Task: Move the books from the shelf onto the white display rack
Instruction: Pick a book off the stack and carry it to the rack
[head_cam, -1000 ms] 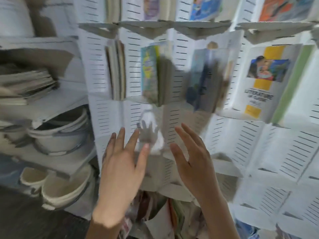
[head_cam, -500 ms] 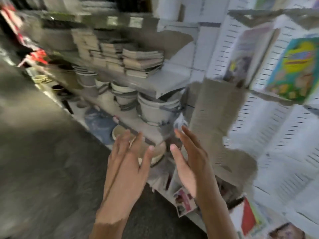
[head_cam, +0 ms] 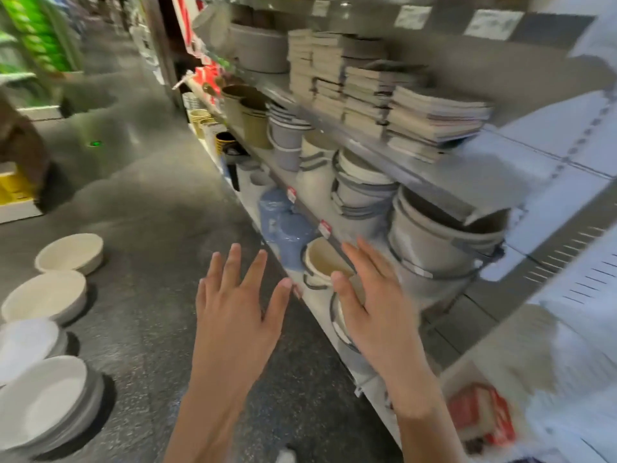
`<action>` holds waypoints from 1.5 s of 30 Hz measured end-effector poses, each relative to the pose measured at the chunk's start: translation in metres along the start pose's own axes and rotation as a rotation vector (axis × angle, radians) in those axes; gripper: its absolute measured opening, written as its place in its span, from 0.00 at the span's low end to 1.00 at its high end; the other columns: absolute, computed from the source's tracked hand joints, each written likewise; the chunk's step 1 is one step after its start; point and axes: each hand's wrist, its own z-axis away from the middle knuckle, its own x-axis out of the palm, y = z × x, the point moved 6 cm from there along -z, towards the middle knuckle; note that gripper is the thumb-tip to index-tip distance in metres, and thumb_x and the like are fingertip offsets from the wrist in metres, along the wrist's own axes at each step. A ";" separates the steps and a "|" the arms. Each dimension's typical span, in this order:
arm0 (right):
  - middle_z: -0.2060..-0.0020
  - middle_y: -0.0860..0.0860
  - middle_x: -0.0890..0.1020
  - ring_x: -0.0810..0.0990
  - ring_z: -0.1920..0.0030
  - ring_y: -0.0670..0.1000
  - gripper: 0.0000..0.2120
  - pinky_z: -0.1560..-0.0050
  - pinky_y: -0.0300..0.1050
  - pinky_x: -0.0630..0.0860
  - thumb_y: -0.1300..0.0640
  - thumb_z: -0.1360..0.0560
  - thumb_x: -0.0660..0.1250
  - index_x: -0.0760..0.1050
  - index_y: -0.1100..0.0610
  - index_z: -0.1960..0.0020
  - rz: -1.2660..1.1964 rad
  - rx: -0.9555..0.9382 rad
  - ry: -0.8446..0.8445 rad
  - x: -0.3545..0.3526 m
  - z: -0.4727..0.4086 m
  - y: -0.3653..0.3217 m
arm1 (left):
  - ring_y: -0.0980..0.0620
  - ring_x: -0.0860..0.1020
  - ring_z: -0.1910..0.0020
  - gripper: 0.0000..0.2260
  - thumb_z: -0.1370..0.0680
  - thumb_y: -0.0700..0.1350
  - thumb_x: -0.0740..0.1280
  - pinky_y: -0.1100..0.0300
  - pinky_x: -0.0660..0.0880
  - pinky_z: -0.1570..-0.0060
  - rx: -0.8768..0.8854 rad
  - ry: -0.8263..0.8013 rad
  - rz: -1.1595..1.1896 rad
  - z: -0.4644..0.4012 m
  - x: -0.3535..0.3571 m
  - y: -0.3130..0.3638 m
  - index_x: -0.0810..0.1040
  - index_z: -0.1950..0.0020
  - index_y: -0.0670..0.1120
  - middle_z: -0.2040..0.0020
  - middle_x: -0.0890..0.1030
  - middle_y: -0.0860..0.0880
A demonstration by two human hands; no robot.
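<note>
Several stacks of books [head_cam: 394, 95] lie flat on a grey metal shelf [head_cam: 444, 182] at the upper right. Only a slotted edge of the white display rack [head_cam: 587, 295] shows at the far right. My left hand [head_cam: 233, 312] and my right hand [head_cam: 374, 309] are raised side by side in front of me, fingers spread, holding nothing. Both hover below the books, in front of the lower shelf of bowls.
Grey and white bowls and pots [head_cam: 434, 242] fill the lower shelves. Stacks of white bowls [head_cam: 46, 329] stand on the dark speckled floor at the left. A blue wrapped bundle [head_cam: 283, 225] sits low by the shelf. A red-and-white item [head_cam: 480, 416] lies at the lower right.
My view has swung left from the white rack with its standing books to the shelf of stacked books and bowls. Both hands stay raised and empty.
</note>
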 end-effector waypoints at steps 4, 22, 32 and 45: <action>0.21 0.49 0.58 0.50 0.20 0.50 0.35 0.23 0.50 0.55 0.33 0.24 0.44 0.61 0.47 0.22 -0.035 -0.008 -0.101 0.061 -0.087 0.000 | 0.43 0.50 0.20 0.37 0.24 0.70 0.42 0.41 0.53 0.24 -0.049 0.044 -0.085 -0.081 -0.006 -0.035 0.65 0.22 0.53 0.19 0.57 0.45; 0.20 0.42 0.43 0.31 0.26 0.38 0.35 0.24 0.47 0.34 0.26 0.28 0.32 0.47 0.35 0.23 0.112 0.012 -0.202 0.226 -0.348 -0.007 | 0.48 0.39 0.20 0.37 0.25 0.74 0.39 0.44 0.37 0.24 -0.071 0.038 -0.104 -0.357 0.016 -0.157 0.54 0.19 0.60 0.18 0.48 0.48; 0.20 0.48 0.49 0.39 0.22 0.45 0.37 0.23 0.57 0.43 0.31 0.25 0.40 0.57 0.46 0.21 0.159 0.135 0.032 0.306 -0.502 -0.044 | 0.46 0.42 0.19 0.37 0.26 0.73 0.41 0.43 0.39 0.24 0.097 -0.027 -0.024 -0.558 0.000 -0.231 0.53 0.20 0.60 0.18 0.49 0.48; 0.21 0.55 0.59 0.52 0.21 0.56 0.31 0.23 0.62 0.50 0.39 0.20 0.49 0.61 0.54 0.22 0.189 0.239 0.165 0.365 -0.631 -0.020 | 0.46 0.46 0.19 0.40 0.28 0.74 0.38 0.43 0.43 0.23 0.275 -0.148 0.049 -0.738 0.053 -0.249 0.55 0.20 0.58 0.18 0.52 0.48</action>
